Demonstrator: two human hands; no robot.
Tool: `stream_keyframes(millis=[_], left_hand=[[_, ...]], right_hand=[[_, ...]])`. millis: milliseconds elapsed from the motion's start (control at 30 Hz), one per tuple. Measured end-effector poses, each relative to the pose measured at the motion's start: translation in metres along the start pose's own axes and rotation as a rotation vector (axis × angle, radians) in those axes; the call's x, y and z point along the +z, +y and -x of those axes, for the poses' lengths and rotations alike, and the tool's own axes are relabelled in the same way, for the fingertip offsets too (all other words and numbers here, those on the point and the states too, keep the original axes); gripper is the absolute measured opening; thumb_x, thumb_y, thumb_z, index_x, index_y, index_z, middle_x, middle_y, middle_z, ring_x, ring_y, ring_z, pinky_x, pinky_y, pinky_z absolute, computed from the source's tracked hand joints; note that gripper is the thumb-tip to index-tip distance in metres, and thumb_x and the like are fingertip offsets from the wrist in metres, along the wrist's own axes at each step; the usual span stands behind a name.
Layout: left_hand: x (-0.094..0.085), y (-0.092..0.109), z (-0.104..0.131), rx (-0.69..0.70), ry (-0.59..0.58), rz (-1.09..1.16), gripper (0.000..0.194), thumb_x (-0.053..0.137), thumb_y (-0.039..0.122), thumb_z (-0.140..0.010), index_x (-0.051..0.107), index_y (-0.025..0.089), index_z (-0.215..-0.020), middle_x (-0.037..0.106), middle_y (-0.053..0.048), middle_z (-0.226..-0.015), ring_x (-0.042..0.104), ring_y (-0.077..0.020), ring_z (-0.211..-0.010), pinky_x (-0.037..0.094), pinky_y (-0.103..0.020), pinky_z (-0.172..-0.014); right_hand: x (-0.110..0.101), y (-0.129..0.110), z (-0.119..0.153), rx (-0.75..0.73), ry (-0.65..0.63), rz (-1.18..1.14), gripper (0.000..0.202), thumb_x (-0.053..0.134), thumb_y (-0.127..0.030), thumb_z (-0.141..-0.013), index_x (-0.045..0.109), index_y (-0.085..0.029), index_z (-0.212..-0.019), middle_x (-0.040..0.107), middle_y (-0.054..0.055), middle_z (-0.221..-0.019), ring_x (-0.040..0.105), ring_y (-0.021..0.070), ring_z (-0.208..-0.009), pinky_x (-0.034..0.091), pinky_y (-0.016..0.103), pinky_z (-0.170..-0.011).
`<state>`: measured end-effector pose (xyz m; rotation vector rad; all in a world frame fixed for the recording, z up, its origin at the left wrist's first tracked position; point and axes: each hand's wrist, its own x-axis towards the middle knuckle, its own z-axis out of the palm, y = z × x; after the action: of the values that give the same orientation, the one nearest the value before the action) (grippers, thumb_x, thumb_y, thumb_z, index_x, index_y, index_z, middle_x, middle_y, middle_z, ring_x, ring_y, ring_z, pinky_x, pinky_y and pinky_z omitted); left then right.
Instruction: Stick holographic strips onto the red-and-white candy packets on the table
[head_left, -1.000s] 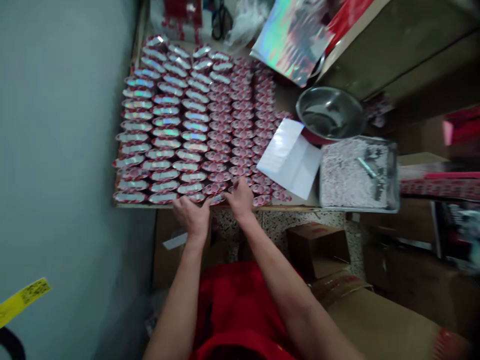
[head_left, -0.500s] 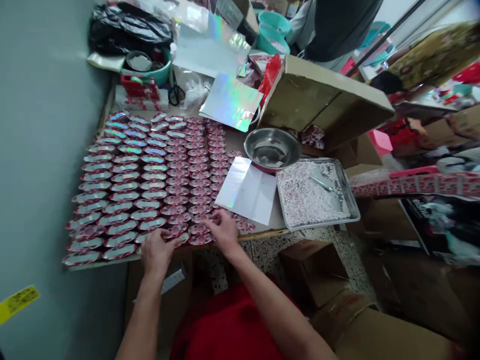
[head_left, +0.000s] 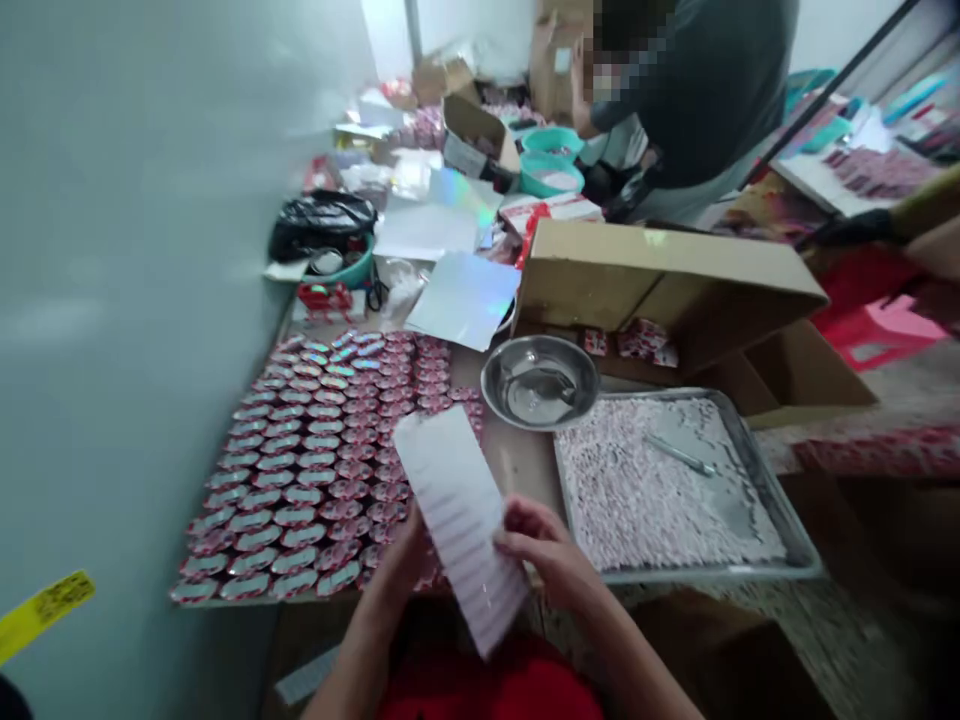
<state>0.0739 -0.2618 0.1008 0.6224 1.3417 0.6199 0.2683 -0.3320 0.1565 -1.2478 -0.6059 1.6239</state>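
Note:
I hold a glossy pale sheet (head_left: 454, 500) tilted above the table's front edge. My right hand (head_left: 546, 548) pinches its right edge between thumb and fingers. My left hand (head_left: 405, 548) supports the left edge, its fingers mostly hidden behind the sheet. Beneath and to the left stand rows of small oval-topped red-and-white packs (head_left: 300, 495). Many on the left side bear shiny silvery strips on top, while those nearer the sheet show pinkish tops.
A metal tray (head_left: 806, 560) of small pale pieces, with a metal scoop-like tool (head_left: 679, 455) in it, lies right. Behind are a steel bowl (head_left: 517, 410), an open carton (head_left: 675, 250) and shiny sheets (head_left: 465, 300). A wall (head_left: 135, 350) borders the left; a person (head_left: 720, 100) bends at the back.
My hands have left the front row of packs and now hold the pale sheet, lifted from beside the steel bowl. The view has tilted up, showing more of the back.

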Motion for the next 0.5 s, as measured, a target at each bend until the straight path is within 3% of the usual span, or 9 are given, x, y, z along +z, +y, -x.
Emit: stream_keyframes(millis=[67, 167, 267, 367, 500], left_hand=[[0.03, 0.001, 0.01, -0.014, -0.108, 0.095, 0.062, 0.075, 0.079, -0.066, 0.079, 0.033, -0.107, 0.078, -0.01, -0.112, 0.069, -0.0402, -0.121, 0.058, -0.06, -0.094], [0.064, 0.017, 0.0, -0.005, -0.247, 0.251, 0.068, 0.07, 0.08, -0.072, 0.079, 0.027, -0.115, 0.077, -0.013, -0.12, 0.061, -0.0394, -0.134, 0.052, -0.06, -0.109], [0.069, 0.052, -0.032, 0.087, -0.249, 0.31, 0.067, 0.084, 0.063, -0.068, 0.076, 0.023, -0.122, 0.075, -0.011, -0.129, 0.059, -0.0364, -0.138, 0.047, -0.053, -0.119], [0.039, 0.094, -0.07, 0.213, -0.129, 0.264, 0.065, 0.09, 0.044, -0.062, 0.075, 0.021, -0.121, 0.076, -0.009, -0.126, 0.062, -0.0345, -0.134, 0.047, -0.049, -0.12], [-0.046, 0.152, -0.122, 0.186, 0.157, 0.158, 0.043, 0.087, 0.036, -0.062, 0.077, 0.026, -0.102, 0.08, -0.004, -0.115, 0.069, -0.0324, -0.123, 0.058, -0.048, -0.108]], right_hand=[[-0.037, -0.011, 0.01, -0.008, 0.058, -0.014, 0.02, 0.081, -0.042, -0.075, 0.07, -0.028, -0.085, 0.067, 0.001, -0.084, 0.059, 0.0196, -0.077, 0.047, 0.03, -0.074], [-0.08, -0.032, -0.006, -0.088, 0.206, 0.02, 0.023, 0.081, -0.047, -0.077, 0.072, -0.03, -0.089, 0.068, 0.003, -0.086, 0.062, 0.0227, -0.082, 0.05, 0.033, -0.079], [-0.091, -0.048, -0.035, -0.14, 0.191, 0.054, 0.03, 0.082, -0.048, -0.078, 0.074, -0.031, -0.101, 0.072, 0.005, -0.097, 0.066, 0.0265, -0.093, 0.052, 0.04, -0.09], [-0.073, -0.044, -0.061, -0.146, 0.158, 0.089, 0.035, 0.08, -0.052, -0.076, 0.074, -0.03, -0.102, 0.074, 0.006, -0.097, 0.068, 0.0271, -0.091, 0.055, 0.04, -0.085], [-0.042, -0.025, -0.107, -0.098, -0.015, 0.337, 0.02, 0.069, -0.046, -0.086, 0.073, -0.027, -0.091, 0.071, 0.004, -0.079, 0.065, 0.023, -0.072, 0.05, 0.033, -0.064]])
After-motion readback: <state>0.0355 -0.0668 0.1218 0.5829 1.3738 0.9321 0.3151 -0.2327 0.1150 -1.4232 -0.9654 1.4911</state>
